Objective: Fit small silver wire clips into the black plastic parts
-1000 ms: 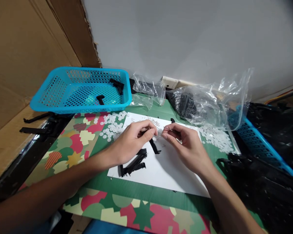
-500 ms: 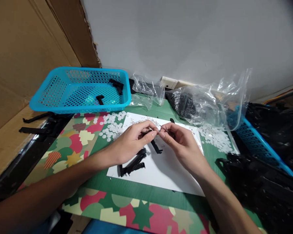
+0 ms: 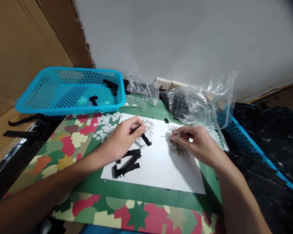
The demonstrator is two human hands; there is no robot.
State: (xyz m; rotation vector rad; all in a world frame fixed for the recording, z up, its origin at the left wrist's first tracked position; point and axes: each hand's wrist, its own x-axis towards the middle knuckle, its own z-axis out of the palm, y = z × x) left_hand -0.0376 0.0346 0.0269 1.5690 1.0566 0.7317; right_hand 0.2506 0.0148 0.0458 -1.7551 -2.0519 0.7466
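Note:
My left hand (image 3: 129,131) is closed around a black plastic part (image 3: 146,139), its narrow end sticking out past the fingers over a white sheet (image 3: 151,172). My right hand (image 3: 192,139) pinches a thin, pale metal tool (image 3: 177,132); most of it is hidden by the fingers. Beneath those fingers lies a pile of tiny bent metal wire pieces (image 3: 179,149), and a second heap of wire pieces (image 3: 148,125) lies just behind my left hand. Several black plastic parts (image 3: 128,164) rest on the sheet below my left wrist.
A blue basket (image 3: 70,109) with black parts stands at the back left. White discs (image 3: 104,126) lie between it and the sheet. Clear plastic bags (image 3: 195,104) sit along the wall. On the right, black parts (image 3: 254,182) surround another blue basket (image 3: 254,139).
My hands have come apart. The right hand has moved right, over the pile of wire pieces, and the left slightly left with its black part. The view has shifted a little.

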